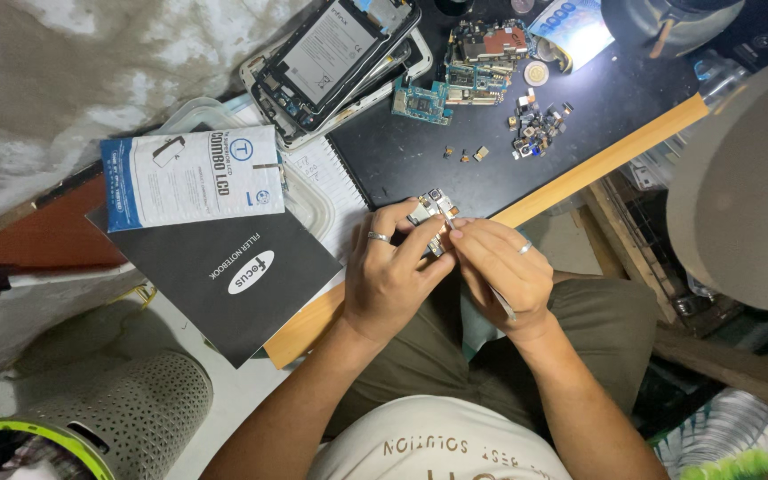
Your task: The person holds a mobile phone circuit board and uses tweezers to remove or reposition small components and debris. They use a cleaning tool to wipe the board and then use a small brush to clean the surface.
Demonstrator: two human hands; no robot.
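My left hand (390,273) pinches a small phone circuit part (430,210) just over the front edge of the black work mat (455,151). My right hand (501,271) grips thin metal tweezers (500,300) whose tip meets that part; the tail sticks out below the palm. Both hands wear a ring and hover above my lap, touching each other around the part.
On the mat lie opened phones (335,58), circuit boards (468,71), a pile of tiny components (537,126) and a banknote (572,28). A black notebook (224,276) with a white-blue box (190,175) overhangs the wooden bench edge (597,164). A grey basket (126,413) stands lower left.
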